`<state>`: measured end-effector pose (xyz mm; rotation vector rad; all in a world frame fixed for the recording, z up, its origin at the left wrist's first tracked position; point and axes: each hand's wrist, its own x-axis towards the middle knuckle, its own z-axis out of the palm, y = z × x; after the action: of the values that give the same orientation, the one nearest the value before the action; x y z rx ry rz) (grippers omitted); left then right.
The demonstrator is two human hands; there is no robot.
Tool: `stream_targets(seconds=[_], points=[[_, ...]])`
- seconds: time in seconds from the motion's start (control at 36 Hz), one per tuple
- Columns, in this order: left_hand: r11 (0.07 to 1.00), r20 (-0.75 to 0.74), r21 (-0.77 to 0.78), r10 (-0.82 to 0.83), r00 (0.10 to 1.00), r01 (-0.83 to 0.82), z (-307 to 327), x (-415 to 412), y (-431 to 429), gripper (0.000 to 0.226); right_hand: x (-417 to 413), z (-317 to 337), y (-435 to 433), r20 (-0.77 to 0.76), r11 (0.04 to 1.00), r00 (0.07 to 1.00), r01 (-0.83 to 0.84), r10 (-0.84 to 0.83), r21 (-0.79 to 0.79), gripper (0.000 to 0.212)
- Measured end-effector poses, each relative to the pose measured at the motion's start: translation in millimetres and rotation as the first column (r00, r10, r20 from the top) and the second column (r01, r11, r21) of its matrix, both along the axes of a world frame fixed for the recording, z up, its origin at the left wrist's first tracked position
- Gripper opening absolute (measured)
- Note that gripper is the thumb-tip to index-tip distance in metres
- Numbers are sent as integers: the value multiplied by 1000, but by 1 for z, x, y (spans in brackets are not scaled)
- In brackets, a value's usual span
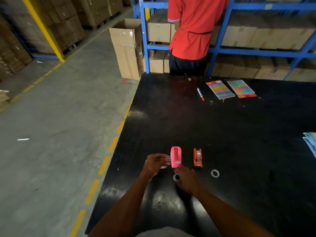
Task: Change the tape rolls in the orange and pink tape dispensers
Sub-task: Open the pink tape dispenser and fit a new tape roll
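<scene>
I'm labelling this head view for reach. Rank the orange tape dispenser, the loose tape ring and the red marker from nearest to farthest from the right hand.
From the right hand:
1. orange tape dispenser, just beyond it, slightly right.
2. loose tape ring, flat on the table to its right; close to the dispenser's distance, so this order is tentative.
3. red marker, far across the table.

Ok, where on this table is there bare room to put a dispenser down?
The widest bare table lies between the marker and sticker sheets at the far edge and the orange dispenser. It is crowded near the pink dispenser, both hands and the rolls.
</scene>
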<state>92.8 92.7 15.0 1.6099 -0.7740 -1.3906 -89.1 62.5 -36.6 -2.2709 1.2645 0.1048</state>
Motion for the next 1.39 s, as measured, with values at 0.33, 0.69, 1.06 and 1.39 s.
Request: stream_targets(seconds=[0.33, 0.69, 1.06, 1.39], points=[[1000, 69, -8, -22, 997, 23, -5, -21, -13, 20, -14, 47, -39, 544, 931, 777, 146, -318, 336, 35], [1000, 8, 9, -28, 1000, 28, -5, -25, -17, 20, -19, 48, -45, 559, 922, 760, 134, -330, 362, 37], [999, -130, 13, 34, 991, -33, -12, -16, -17, 22, -10, 41, -55, 502, 931, 815, 115, -288, 347, 44], [1000, -23, 23, 1, 1000, 0, -20, -15, -29, 19, -10, 35, -64, 456, 928, 846, 113, -277, 356, 41]])
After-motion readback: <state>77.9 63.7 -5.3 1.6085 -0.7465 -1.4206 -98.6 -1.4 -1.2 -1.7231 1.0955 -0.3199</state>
